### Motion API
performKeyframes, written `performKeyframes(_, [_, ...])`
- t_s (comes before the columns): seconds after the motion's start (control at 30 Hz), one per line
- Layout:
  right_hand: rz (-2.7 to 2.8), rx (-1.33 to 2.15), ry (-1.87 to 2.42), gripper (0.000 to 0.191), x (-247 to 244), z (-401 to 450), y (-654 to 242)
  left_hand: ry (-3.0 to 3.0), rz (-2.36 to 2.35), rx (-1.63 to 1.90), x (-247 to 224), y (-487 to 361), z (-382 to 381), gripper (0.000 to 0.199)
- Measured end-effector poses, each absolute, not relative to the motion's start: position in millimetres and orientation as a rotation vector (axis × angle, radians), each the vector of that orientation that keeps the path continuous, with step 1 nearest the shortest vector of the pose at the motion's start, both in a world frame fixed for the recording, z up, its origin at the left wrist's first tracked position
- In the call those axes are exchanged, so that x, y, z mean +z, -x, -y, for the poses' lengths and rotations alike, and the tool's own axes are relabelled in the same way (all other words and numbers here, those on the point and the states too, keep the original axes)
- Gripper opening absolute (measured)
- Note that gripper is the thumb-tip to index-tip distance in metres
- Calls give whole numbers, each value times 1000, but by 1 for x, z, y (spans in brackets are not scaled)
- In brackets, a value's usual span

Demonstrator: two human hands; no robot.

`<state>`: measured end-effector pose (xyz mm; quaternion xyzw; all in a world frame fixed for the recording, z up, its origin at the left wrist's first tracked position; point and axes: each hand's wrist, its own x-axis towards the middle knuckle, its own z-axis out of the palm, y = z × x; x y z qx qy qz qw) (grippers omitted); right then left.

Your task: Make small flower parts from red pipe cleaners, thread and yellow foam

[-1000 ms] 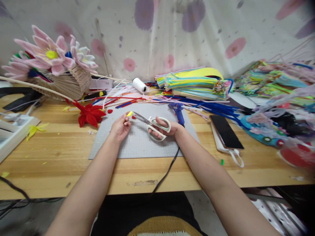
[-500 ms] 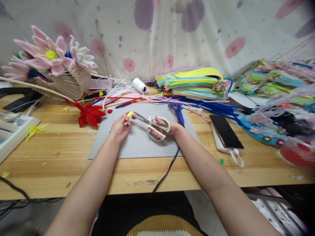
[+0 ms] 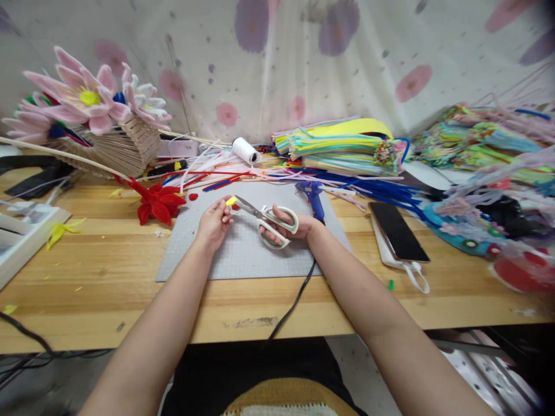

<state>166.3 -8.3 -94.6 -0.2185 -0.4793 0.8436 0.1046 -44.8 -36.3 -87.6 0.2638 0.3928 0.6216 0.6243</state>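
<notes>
Between the thumb and fingers of my left hand [image 3: 215, 222] is pinched a small yellow piece [image 3: 231, 201], perhaps felt or paper. My right hand [image 3: 281, 224] grips white-handled scissors [image 3: 261, 214], with fingers through the loops and the blades pointing left. The blade tips are close to the yellow piece; whether they touch it I cannot tell. Both hands are above a grey cutting mat [image 3: 247, 263]. Left of the mat lies a red fuzzy flower [image 3: 159, 203] on a stem. A blue glue gun [image 3: 313, 201] rests on the mat's right part.
Bundled pipe cleaners [image 3: 342, 147] and a white thread spool [image 3: 244, 150] line the back. A phone [image 3: 399, 231] lies on the right, its white cable beside it. Pink flowers [image 3: 78, 95] stand at left, near a power strip [image 3: 30, 237]. A black cord [image 3: 292, 306] crosses the front edge.
My left hand has shifted slightly right with the yellow piece, bringing it nearer the blades. The scissors have moved slightly left and their handles look a little less spread.
</notes>
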Motion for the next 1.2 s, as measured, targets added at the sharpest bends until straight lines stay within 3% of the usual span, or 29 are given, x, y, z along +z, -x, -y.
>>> performKeyframes(0.33, [1314, 2524, 504, 73, -95, 13, -155, -798, -902, 1429, -90, 36, 38, 35])
performKeyframes(0.53, [1218, 2510, 520, 77, -91, 15, -153, -822, -948, 1407, -92, 35, 38, 27])
performKeyframes(0.9, [1232, 2368, 589, 57, -95, 5, -154, -805, -1006, 1439, -96, 39, 34, 21])
performKeyframes(1.2, [1379, 1894, 754, 46, -94, 7, -158, -549, -818, 1312, -85, 44, 38, 8])
